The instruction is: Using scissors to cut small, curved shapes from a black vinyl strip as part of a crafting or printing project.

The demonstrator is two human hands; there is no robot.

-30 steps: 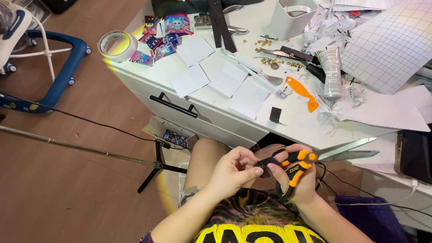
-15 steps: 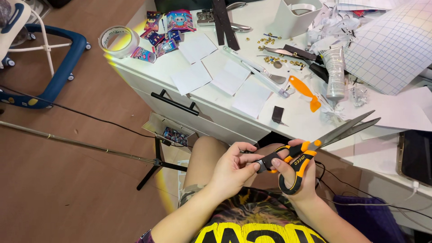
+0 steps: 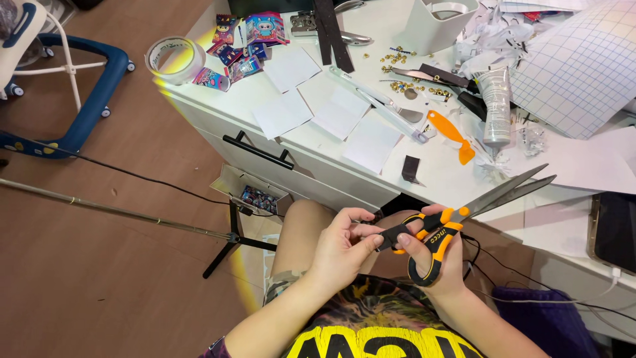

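A home craft corner: a white drawer desk (image 3: pixel 344 174) stands on a brown wood-look floor (image 3: pixel 99 278), littered with blank white paper squares (image 3: pixel 331 109), small brass eyelets (image 3: pixel 404 83), a clear tape roll (image 3: pixel 173 58) far left and gridded white sheets (image 3: pixel 583 73) far right. A blue-framed wheeled baby walker (image 3: pixel 73 99) stands at far left.

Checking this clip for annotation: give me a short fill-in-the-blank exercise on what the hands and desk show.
1. The right hand holds scissors with orange and ____ handles.
2. The left hand pinches a small ____ strip.
3. The roll of tape sits at the desk's ____ corner.

Missing words: black; black; left
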